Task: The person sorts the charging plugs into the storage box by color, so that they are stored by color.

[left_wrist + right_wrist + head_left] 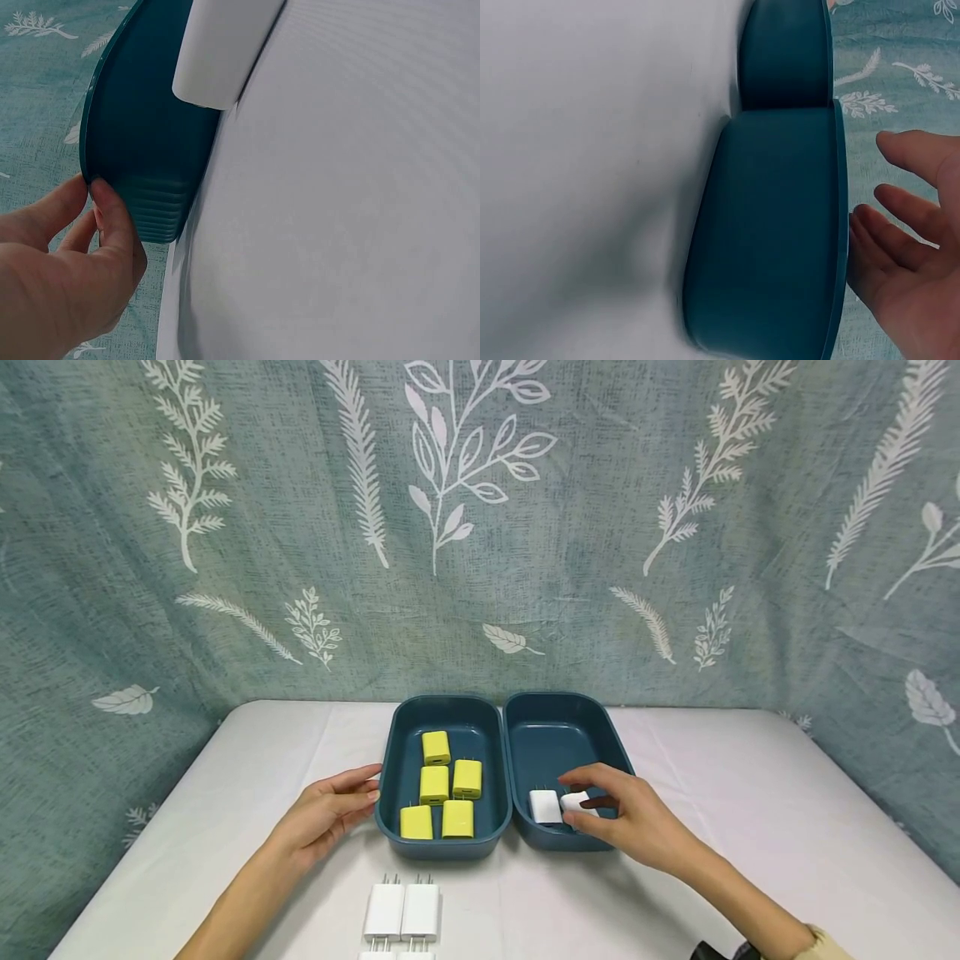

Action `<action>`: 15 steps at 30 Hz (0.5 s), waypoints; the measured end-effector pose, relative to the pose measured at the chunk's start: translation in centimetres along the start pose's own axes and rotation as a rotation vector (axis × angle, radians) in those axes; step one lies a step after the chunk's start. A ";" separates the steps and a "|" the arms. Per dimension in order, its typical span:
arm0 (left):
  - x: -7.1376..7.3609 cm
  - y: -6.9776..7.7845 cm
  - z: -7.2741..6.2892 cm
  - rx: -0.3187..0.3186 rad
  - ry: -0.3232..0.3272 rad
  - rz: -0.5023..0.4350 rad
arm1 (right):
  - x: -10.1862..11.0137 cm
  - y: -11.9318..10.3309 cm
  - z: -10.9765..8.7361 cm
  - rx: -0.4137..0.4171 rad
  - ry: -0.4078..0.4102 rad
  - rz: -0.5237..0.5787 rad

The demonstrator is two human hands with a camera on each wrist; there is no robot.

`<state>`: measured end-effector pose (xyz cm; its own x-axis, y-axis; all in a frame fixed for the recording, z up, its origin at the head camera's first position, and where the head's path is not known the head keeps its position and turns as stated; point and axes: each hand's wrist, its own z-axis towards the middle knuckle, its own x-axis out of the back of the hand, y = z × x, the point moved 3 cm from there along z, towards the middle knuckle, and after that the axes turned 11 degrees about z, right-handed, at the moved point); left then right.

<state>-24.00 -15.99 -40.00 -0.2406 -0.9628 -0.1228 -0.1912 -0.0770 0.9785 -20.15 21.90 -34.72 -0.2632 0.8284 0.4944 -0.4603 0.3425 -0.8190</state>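
Apparently, the step in hand is settling a white, block-shaped plastic charger (574, 800) near six o'clock inside a dark-blue, rounded plastic box (562, 747). The right hand (630, 814) arches over it, thumb and fingers apart; contact is unclear. The left hand (326, 818) pinches the nine-o'clock rim of the matching dark-blue box (442, 850). The next move likely calls for a clean upward lift.

a grey-green curtain (480, 593) hung behind a white-topped table (735, 793) and fell past its left and right sides. pale plant prints covered the fabric: a tall leafy branch (441, 485) at top centre, a feathery frond (362, 460) just left of it, a single leaf (126, 700) lower left. the table's back corners looked rounded.
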 end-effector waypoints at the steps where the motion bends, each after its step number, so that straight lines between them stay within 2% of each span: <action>1: 0.0 0.0 0.0 0.000 0.000 0.000 | -0.1 -0.1 0.0 0.014 0.006 0.005; 7: 0.1 -0.1 0.1 -0.005 -0.005 -0.005 | -0.9 -0.8 -0.1 0.090 0.041 0.025; 15: 0.1 -0.1 0.1 -0.007 -0.008 -0.013 | -2.8 -3.4 -0.5 0.227 -0.016 0.055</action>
<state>-24.07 -16.02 -40.14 -0.2463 -0.9595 -0.1365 -0.1872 -0.0910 0.9781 -17.40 18.66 -33.53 -0.3057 0.8356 0.4564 -0.6231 0.1869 -0.7595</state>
